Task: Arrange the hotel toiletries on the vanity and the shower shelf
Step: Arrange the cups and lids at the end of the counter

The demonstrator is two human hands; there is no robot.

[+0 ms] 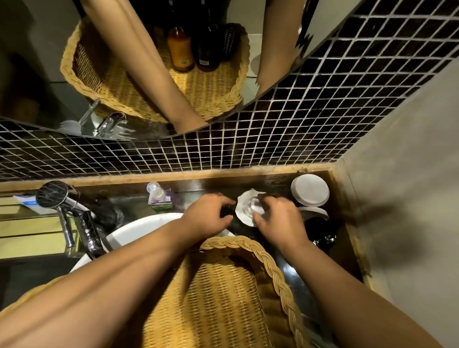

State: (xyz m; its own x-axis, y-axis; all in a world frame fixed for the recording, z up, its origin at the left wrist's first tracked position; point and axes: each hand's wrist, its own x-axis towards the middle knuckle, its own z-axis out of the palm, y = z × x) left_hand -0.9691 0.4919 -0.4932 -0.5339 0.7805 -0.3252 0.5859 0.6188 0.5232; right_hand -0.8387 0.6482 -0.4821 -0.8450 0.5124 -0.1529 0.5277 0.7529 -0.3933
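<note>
The left hand [205, 217] curls round a small dark bottle [226, 212] while the right hand [281, 222] grips the paper-capped glass [247, 208], probably steadying it to set them side by side.

The basket [277, 278] is golden-yellow wicker, woven, with a braided rim. The tiles [296, 129] are a black mosaic with white grout. Then white sink [134, 232], white lid [310, 190], white paper [240, 219], clear glass [251, 206], chrome tap [80, 213], plus a small black item [226, 211].

Upright on dark vanity counter [205, 186], clear glass tumbler [251, 206] under white crimped paper cap [243, 201]; small black bottle [226, 211] just beside, left.
</note>
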